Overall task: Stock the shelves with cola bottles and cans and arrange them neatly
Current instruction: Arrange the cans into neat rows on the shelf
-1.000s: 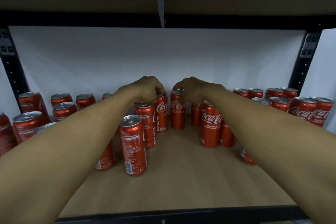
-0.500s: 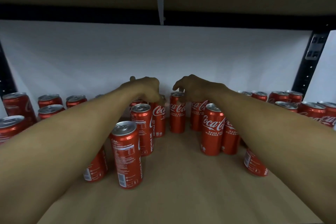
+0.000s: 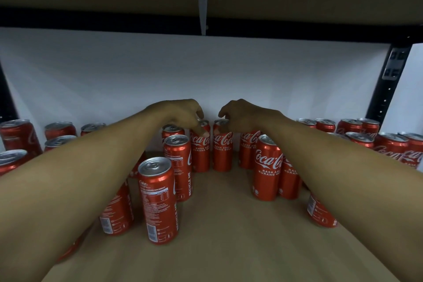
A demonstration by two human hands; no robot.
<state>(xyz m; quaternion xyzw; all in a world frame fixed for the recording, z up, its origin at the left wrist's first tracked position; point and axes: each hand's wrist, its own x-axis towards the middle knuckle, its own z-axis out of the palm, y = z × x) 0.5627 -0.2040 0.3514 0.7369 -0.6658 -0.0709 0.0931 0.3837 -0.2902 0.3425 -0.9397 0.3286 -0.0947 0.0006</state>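
Observation:
Both arms reach to the back of the wooden shelf [image 3: 224,224]. My left hand [image 3: 183,114] grips the top of a slim red cola can [image 3: 200,151], fingers curled over its rim. My right hand [image 3: 240,114] grips the top of the neighbouring slim can [image 3: 222,151]. The two cans stand upright side by side near the white back wall. More slim cans line both sides: a left row with the nearest can [image 3: 158,201], and a right row led by a can [image 3: 266,167]. No bottles are in view.
Shorter red cans cluster at the far left [image 3: 20,135] and far right [image 3: 389,146]. A black upright post [image 3: 389,80] stands at the right. The shelf above [image 3: 206,18] hangs low overhead. Bare wood runs between the two can rows.
The view has moved closer and lower into the shelf. Both hands stay on the tops of the two back cans, now slightly further apart.

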